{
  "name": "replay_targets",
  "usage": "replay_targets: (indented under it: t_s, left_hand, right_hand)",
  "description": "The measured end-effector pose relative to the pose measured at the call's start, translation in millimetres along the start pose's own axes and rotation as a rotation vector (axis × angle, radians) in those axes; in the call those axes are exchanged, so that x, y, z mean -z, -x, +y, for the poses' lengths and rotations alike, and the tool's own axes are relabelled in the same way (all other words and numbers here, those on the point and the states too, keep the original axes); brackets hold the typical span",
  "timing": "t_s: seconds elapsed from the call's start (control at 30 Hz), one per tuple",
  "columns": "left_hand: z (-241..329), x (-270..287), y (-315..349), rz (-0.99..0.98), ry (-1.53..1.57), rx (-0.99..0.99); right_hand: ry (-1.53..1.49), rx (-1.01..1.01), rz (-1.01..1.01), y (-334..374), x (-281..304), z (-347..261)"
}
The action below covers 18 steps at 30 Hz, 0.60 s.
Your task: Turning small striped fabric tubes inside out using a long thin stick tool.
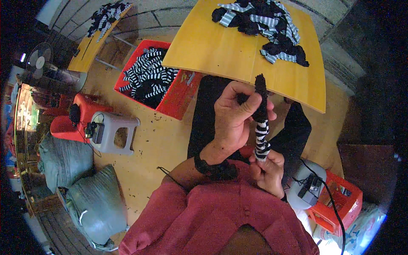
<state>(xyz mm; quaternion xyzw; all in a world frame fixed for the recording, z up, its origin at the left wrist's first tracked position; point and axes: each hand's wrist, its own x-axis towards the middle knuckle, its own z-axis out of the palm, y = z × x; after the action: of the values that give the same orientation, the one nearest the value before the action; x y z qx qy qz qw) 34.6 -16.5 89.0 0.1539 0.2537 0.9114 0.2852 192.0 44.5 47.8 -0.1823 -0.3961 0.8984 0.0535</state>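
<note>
Upright before my chest is a narrow knitted tube [262, 131], fuzzy black at its upper part and black-and-white striped below. My left hand [233, 112] pinches the black part between thumb and fingers. Lower down, my right hand [268, 172] is closed on the white-edged striped end. Just beyond my hands stands a yellow wooden table [212, 46]. On its far part lies a loose pile of knitted pieces [265, 21], fuzzy black with grey-and-white stripes.
Left of the table, a red bin [176, 100] holds many striped knitted pieces. Further left are a red stool [83, 117], a grey stool [114, 131] and stuffed sacks [97, 204]. A red crate-like stool [340, 204] and a black cable [333, 204] are at my right.
</note>
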Motion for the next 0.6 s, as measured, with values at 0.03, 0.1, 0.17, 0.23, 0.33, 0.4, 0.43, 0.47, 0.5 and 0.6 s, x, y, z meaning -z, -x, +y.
replay_targets:
  t_s: [0.03, 0.1, 0.17, 0.23, 0.33, 0.4, 0.43, 0.47, 0.5, 0.6]
  left_hand:
    - [0.0, 0.5, 0.2, 0.001, -0.003, -0.002]
    - [-0.9, -0.6, -0.8, -0.01, 0.009, -0.041]
    - [0.4, -1.4, -0.1, -0.008, 0.02, 0.003]
    - [1.4, -4.4, 1.6, -0.003, 0.029, 0.044]
    - [2.2, -6.0, 3.1, 0.1, 0.023, 0.218]
    - [8.2, -0.4, -2.9, 0.048, 0.136, 0.236]
    - [11.9, -1.4, -4.8, 0.028, 0.118, 0.197]
    - [14.7, -0.6, -7.2, 0.029, 0.118, 0.196]
    - [16.8, 0.3, -9.7, -0.007, 0.11, 0.183]
    - [16.3, 1.0, -11.4, -0.01, 0.111, 0.181]
  right_hand:
    - [-0.002, -0.001, -0.003, -3.0, 3.7, -0.9]
    - [-0.322, -0.213, -0.215, -9.3, 8.8, -5.4]
    - [-0.206, -0.15, -0.138, -8.1, 6.3, -9.0]
    - [0.107, 0.021, 0.036, -7.5, 4.5, -8.0]
    - [0.168, 0.058, 0.114, -5.5, -2.0, -11.8]
    - [0.242, 0.081, 0.142, -0.6, -1.3, -9.0]
    - [0.314, 0.106, 0.173, 2.6, -0.6, -7.2]
    - [0.314, 0.104, 0.172, 5.2, 1.6, -5.3]
    - [0.362, 0.116, 0.179, 7.7, 5.4, -3.9]
    - [0.479, 0.168, 0.19, 9.8, 9.8, -4.5]
